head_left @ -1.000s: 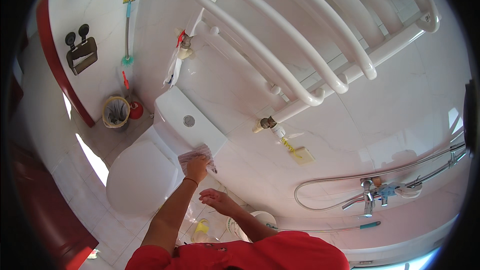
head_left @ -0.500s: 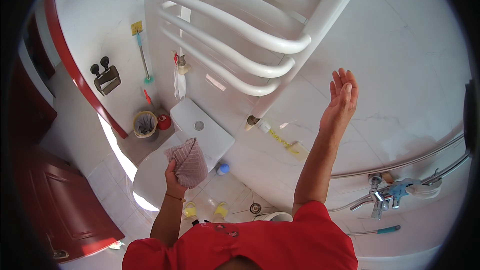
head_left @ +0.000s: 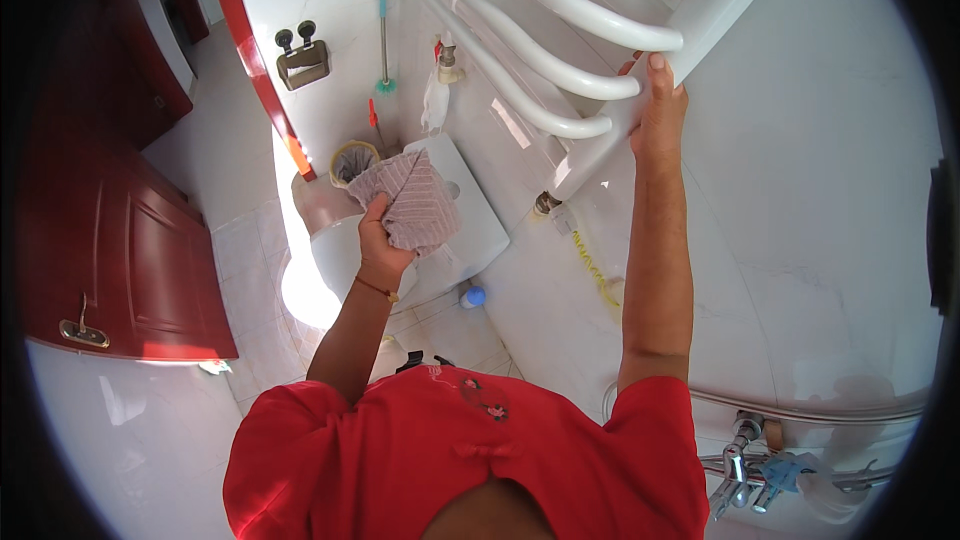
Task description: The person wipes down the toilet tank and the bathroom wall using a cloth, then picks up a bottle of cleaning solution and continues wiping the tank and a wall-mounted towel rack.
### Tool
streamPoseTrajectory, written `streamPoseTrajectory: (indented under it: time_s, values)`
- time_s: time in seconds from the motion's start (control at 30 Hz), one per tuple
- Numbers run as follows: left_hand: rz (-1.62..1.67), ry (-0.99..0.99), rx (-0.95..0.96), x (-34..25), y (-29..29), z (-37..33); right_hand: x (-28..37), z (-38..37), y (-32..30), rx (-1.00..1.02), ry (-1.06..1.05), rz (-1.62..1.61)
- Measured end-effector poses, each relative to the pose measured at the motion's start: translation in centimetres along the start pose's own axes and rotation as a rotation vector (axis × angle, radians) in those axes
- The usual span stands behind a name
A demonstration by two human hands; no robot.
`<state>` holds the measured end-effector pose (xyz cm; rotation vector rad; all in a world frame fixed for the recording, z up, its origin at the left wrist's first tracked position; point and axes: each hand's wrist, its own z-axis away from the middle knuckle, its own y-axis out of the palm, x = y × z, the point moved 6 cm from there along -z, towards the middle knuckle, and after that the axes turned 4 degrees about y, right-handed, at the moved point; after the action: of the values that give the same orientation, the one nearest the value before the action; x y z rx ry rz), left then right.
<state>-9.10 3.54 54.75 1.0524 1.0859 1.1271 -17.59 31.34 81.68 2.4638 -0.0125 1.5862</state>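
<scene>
A folded pinkish-grey ribbed cloth (head_left: 415, 200) is gripped at its near left edge by my left hand (head_left: 381, 236), thumb on top. It hangs in the air above the white toilet (head_left: 462, 230), covering part of its tank lid. On the right, my right arm reaches up, and my right hand (head_left: 660, 105) is wrapped round the upright post of the white towel radiator (head_left: 600, 155), close to its lower curved bars. The thumb shows on the near side; the other fingers are mostly behind the post.
A waste bin (head_left: 352, 162) stands beside the toilet, with a long-handled brush (head_left: 384, 50) and a soap holder (head_left: 302, 58) on the wall. A blue-capped bottle (head_left: 473, 297) is on the floor. Chrome taps (head_left: 735, 470) stick out at lower right; a red door (head_left: 130, 240) is left.
My right hand has gone from open in the air to holding the radiator post. The cloth in my left hand has moved up and further out. The view has shifted.
</scene>
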Motion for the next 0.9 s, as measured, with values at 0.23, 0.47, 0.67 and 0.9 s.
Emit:
streamPoseTrajectory:
  time_s: [0.23,0.47,0.67,0.9]
  values:
    - [0.021,-0.039,-0.032,9.0,-0.1,-6.1,0.3,0.2,0.2,-0.096,0.008,0.077]
    - [0.095,0.134,-0.043,12.8,5.2,-10.8,0.3,-0.2,0.4,-0.080,-0.047,0.133]
    - [-0.321,0.303,0.158,13.8,9.5,-13.3,0.2,0.1,0.8,0.022,-0.074,0.182]
    - [-0.242,0.286,0.058,9.0,9.3,-22.9,0.4,0.1,1.1,0.015,-0.094,0.145]
